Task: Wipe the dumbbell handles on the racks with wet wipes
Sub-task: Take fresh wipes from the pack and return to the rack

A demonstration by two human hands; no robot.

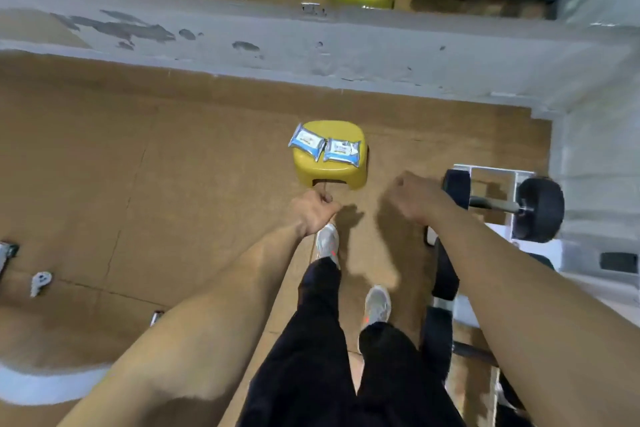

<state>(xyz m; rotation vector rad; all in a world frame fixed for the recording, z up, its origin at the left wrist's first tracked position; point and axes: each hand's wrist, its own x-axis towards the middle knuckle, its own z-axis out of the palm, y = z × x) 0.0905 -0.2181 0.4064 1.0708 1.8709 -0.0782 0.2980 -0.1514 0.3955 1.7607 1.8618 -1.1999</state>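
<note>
Both hands, left hand (pixel 317 210) and right hand (pixel 414 198), hang loosely curled and empty at frame centre, short of the wipes.

Two blue-white foil wet-wipe packs (pixel 325 148) lie on the low yellow plastic stool (pixel 329 172) above; take one first. Black dumbbell with steel handle (pixel 498 206) sits on the white rack (pixel 485 172) at right. Open brown floor (pixel 138 166) left; the rack crowds the right arm.
</note>
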